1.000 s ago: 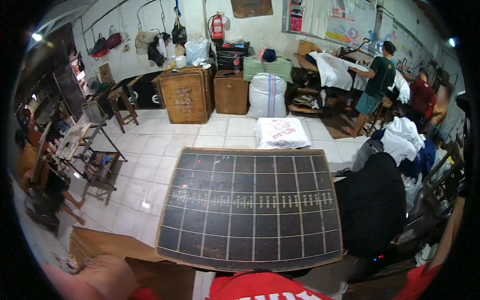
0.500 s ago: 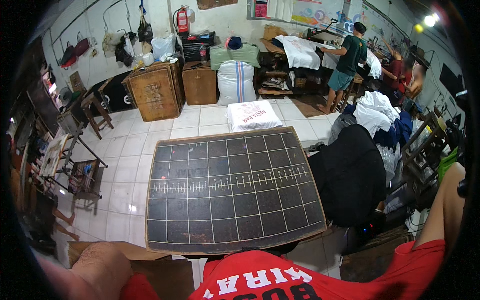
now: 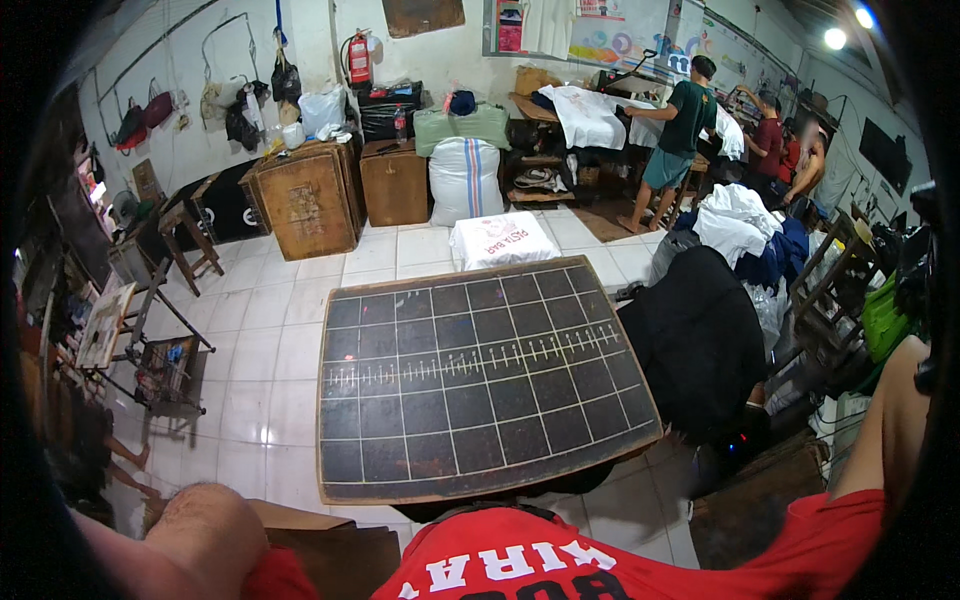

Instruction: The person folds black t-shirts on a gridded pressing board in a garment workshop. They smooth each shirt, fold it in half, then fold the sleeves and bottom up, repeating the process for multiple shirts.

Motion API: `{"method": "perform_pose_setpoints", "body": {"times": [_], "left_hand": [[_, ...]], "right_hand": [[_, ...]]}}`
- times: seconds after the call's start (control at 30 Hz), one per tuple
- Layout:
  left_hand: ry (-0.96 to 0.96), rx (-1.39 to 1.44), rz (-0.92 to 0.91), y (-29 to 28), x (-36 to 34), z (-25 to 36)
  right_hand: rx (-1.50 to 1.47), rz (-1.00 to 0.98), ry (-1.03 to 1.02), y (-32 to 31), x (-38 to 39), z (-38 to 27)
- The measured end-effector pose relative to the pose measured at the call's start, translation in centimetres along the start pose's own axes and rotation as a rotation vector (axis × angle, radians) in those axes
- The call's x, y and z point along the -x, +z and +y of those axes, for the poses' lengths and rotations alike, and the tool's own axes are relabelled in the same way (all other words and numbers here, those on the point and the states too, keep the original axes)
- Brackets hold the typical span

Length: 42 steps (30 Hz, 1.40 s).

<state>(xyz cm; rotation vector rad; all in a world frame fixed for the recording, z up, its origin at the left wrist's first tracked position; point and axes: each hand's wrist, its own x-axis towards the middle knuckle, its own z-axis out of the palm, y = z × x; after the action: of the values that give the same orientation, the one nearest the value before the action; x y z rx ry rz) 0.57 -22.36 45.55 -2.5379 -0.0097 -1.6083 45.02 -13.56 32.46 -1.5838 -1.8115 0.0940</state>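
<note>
Neither of my hands is in the picture. My right arm point(image 3: 893, 430) comes out of a red sleeve and rises along the right rim, its hand beyond view. Bare skin of my bent left arm point(image 3: 205, 530) shows at the lower left, again without the hand. Directly in front of me lies a dark board point(image 3: 480, 400) with a pale ruled grid and a marked scale across its middle. Nothing is laid on it. Just past its far edge sits a white bundle point(image 3: 505, 240) with red print.
Black cloth point(image 3: 695, 345) is heaped right of the board, with white garments point(image 3: 738, 222) behind. Wooden boxes point(image 3: 305, 205) and a striped white sack point(image 3: 466, 182) line the back wall. A person in green point(image 3: 682, 125) works at a far table; a wire rack point(image 3: 165, 370) stands left.
My view has turned a little, so the board appears slightly farther right and tilted. The far person in dark red has lowered a raised arm somewhat. My hands stay out of view.
</note>
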Motion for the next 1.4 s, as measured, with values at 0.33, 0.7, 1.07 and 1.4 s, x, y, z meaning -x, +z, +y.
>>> {"method": "perform_pose_setpoints", "body": {"times": [0.33,0.7,1.07,1.4], "left_hand": [[-0.476,0.204,0.057,0.2,7.9,-0.4],[-1.225,0.881,-0.329,9.1,19.6,5.9],[-0.677,1.661,-0.769,18.7,7.6,13.9],[-0.069,2.478,-0.78,27.8,-5.5,22.2]], "right_hand": [[-0.044,-0.003,-0.088,2.5,-0.1,-10.1],[0.046,0.136,0.047,-4.6,7.3,-12.2],[0.143,0.325,0.124,-15.2,17.8,-9.4],[0.279,0.439,0.064,-24.6,23.6,-5.8]]}}
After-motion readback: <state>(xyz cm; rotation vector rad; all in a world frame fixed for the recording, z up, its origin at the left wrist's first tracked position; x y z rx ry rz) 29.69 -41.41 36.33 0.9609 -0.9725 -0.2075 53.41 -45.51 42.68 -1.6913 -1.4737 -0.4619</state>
